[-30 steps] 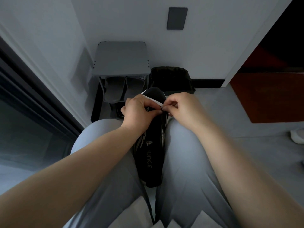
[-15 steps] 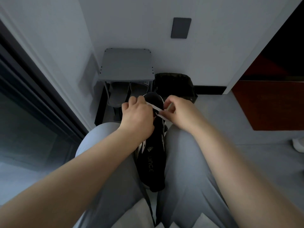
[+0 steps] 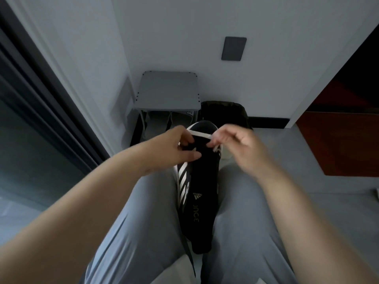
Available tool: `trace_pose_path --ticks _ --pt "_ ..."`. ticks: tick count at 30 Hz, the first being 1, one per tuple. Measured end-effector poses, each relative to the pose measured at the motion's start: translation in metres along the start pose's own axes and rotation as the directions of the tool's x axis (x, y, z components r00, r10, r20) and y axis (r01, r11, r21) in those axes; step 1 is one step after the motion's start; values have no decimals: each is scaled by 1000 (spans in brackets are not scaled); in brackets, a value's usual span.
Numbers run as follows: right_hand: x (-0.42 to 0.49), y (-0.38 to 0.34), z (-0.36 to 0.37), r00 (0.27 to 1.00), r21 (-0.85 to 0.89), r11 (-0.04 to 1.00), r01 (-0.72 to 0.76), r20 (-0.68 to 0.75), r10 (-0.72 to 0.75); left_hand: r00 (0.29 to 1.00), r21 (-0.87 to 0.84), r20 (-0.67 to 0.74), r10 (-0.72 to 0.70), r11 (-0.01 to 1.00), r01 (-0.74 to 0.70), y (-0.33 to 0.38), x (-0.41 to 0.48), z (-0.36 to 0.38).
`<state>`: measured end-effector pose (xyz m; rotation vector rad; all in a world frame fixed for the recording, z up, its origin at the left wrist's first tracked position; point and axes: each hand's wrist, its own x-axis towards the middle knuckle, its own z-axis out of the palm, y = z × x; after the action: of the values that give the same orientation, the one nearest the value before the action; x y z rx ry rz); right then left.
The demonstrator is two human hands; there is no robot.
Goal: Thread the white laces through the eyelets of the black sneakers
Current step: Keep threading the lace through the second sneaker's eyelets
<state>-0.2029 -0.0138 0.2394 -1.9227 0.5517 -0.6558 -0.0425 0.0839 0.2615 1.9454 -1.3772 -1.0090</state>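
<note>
The black sneaker [image 3: 198, 187] sits wedged between the person's thighs, toe pointing away, white side stripes facing left, and a short run of white lace [image 3: 200, 134] is stretched across its toe end. The left hand [image 3: 174, 149] pinches one end in a fingertip grip while the right hand [image 3: 235, 145], blurred, grips the other end. Beyond them, a grey shoe rack [image 3: 167, 93] against the wall holds pale slippers [image 3: 159, 125] on its lower shelf, a black bag [image 3: 225, 112] just beside it.

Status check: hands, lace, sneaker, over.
Left hand and right hand each pinch the white lace, stretched between them. Black sneaker wedged between thighs. Nothing obstructing.
</note>
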Motion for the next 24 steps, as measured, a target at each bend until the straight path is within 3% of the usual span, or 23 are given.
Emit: trace_pose_path --ticks 2,4,5,6,8,9,11,12,13,17,21,22,24 --pt "3 -6 -3 990 315 949 26 -137 19 991 120 -132 -26 992 42 -7 2 18" --pt "9 -17 -8 967 632 771 79 -238 96 966 181 -258 1 982 48 -13 2 35" --pt "13 -22 -11 952 680 724 116 -284 114 955 159 -296 5 986 45 -16 3 41" --pt "15 -25 -15 938 625 767 145 -334 95 951 125 -310 -2 991 43 -19 5 44" --pt "20 -26 -15 939 179 979 100 -342 -33 948 88 -319 1 996 29 -24 9 45" --pt "21 -22 -10 965 -141 990 3 -259 -40 948 82 -317 9 996 19 -26 11 44" --pt "21 -7 3 985 -676 716 -173 -112 133 955 83 -295 16 997 9 -29 13 42" --pt "22 0 10 978 -784 591 -192 -103 182 961 77 -276 21 997 0 -29 14 40" --pt "22 4 15 978 -805 560 -194 -111 179 965 65 -262 29 998 -13 -29 15 37" --pt "30 1 5 982 -494 850 -182 -128 136 914 171 -326 241 966 -194 -29 36 25" --pt "35 -12 0 968 -155 981 -120 -236 81 841 223 -304 448 891 -394 -19 60 13" --pt "35 -15 -3 939 -36 993 -111 -332 92 848 166 -294 440 898 -408 -17 61 4" --pt "34 -15 -15 808 208 974 -88 -557 192 918 68 -242 315 949 -308 -19 61 -20"
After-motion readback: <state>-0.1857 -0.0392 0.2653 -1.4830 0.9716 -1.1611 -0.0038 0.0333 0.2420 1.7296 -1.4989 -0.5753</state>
